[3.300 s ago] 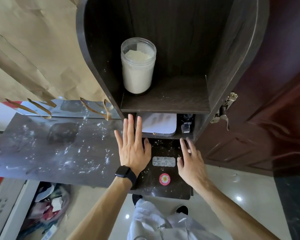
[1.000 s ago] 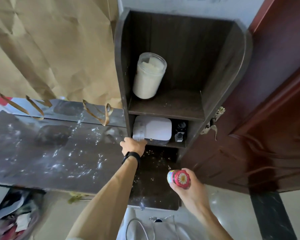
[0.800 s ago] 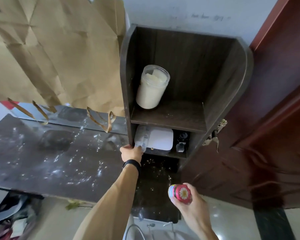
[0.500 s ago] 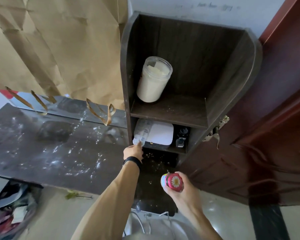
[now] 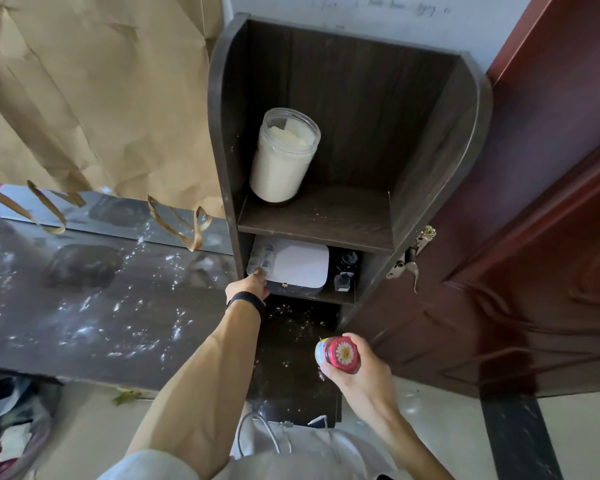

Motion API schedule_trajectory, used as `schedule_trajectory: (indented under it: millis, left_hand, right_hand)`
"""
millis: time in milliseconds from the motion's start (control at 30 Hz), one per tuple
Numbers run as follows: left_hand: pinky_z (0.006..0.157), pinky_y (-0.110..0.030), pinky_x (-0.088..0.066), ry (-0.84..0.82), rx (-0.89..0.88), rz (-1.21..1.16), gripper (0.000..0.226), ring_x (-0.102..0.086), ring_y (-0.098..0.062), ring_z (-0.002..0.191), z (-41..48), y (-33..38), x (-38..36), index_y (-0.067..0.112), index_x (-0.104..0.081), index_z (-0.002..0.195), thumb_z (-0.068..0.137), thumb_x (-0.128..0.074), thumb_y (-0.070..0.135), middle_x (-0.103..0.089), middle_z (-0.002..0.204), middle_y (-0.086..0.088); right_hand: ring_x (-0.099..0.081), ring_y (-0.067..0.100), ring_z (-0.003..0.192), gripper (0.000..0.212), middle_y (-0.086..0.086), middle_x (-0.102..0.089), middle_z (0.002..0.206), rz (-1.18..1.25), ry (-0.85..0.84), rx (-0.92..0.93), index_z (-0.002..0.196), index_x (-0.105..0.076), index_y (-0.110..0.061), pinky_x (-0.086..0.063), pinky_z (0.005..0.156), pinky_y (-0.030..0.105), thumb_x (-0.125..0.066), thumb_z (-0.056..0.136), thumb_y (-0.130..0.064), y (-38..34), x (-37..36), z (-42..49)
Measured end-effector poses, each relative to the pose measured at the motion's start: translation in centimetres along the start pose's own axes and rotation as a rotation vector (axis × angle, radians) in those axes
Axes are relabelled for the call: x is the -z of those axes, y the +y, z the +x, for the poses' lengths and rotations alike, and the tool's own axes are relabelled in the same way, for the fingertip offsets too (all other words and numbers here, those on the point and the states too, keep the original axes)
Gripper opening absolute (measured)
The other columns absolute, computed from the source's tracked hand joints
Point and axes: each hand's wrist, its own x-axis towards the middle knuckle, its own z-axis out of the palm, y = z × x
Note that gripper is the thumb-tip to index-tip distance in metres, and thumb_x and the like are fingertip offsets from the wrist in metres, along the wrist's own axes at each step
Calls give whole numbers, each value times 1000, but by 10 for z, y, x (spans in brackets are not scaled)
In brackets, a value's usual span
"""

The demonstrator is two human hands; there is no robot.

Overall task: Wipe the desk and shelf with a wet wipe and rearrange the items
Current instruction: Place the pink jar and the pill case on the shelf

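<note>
Since a few seconds back both hands have left the bench (image 5: 84,306): the left hand (image 5: 253,285) now pinches the near end of the blister pack (image 5: 262,259), which lies on the white box (image 5: 302,263) in the lower compartment of the shelf (image 5: 312,220) at 12 o'clock, and the right hand (image 5: 359,374) is curled round the little pink-lidded jar (image 5: 338,355), held in the air at 5 o'clock from there. The big jar (image 5: 283,157) of white stuff sits on the upper level's 9 o'clock side.

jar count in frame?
2: a clear jar of white powder on the upper shelf, left side; a small daisy-lidded jar held in the right hand. The dark lower compartment may hide more.
</note>
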Motion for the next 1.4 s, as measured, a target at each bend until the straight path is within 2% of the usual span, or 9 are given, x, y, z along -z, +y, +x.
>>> schedule_trajectory:
  millis: [100,200,267,367,600,700,800,1033,1400]
  left_hand:
    - [56,-26,-45,-52,-68,16,37,-68,-22,97,2,5,1,1,-58,130,96,-61,15,-63,108,-10]
    - [58,-26,-43,-4,-14,61,40,-58,-14,68,-1,9,2,2,-58,129,95,-65,21,-61,85,-1]
    - [53,-27,-42,47,-29,104,37,-52,-12,54,-3,10,3,5,-66,117,89,-72,28,-62,74,2]
    - [64,-33,-49,53,-98,237,34,-65,-18,67,-10,5,10,8,-67,97,88,-69,40,-71,86,0]
    - [104,-48,-43,362,-936,835,55,-46,-34,125,-50,-8,61,16,-43,132,85,-64,35,-49,135,-12]
    - [122,-46,-13,490,-1360,1084,90,-13,-29,151,-69,7,75,20,-13,158,85,-63,34,-8,165,-10]
    - [122,-44,12,578,-1573,1317,90,4,-24,154,-77,25,78,20,-1,160,89,-55,35,9,167,-3]
    - [123,-49,1,606,-1548,1533,90,2,-18,154,-71,33,74,17,3,159,90,-50,41,11,167,2]
    - [121,-53,9,646,-1563,1595,74,2,-18,154,-72,31,74,12,-12,159,96,-41,38,6,167,0]
  right_hand:
    - [-64,-7,83,54,-21,-69,92,-24,-5,22,106,-53,-51,-50,74,12,-78,59,-62,0,3,3]
    - [-64,-7,85,59,-23,-68,94,-48,-7,42,111,-54,-48,-48,72,9,-76,59,-63,1,5,6]
    - [-64,-6,85,61,-23,-68,93,-64,-3,55,113,-53,-48,-50,73,11,-75,58,-64,-3,6,10]
    - [-61,-13,77,54,-24,-66,91,-71,-4,110,108,-50,-52,-45,60,3,-77,62,-61,-12,8,18]
    - [-60,6,87,61,-13,-65,101,-168,67,303,122,-48,-37,-47,71,14,-73,75,-66,-58,-3,70]
    - [-66,22,99,62,-1,-70,110,-196,84,340,128,-49,-31,-50,77,26,-73,78,-60,-81,-15,99]
    - [-67,25,98,59,2,-70,109,-215,69,328,127,-45,-32,-49,77,27,-65,81,-63,-98,-27,122]
    - [-63,29,112,66,6,-67,122,-95,38,260,134,-45,-26,-47,93,31,-68,81,-56,-106,-55,146]
    - [-66,32,110,73,8,-70,121,-140,116,279,139,-45,-20,-52,84,36,-74,80,-52,-103,-72,151]
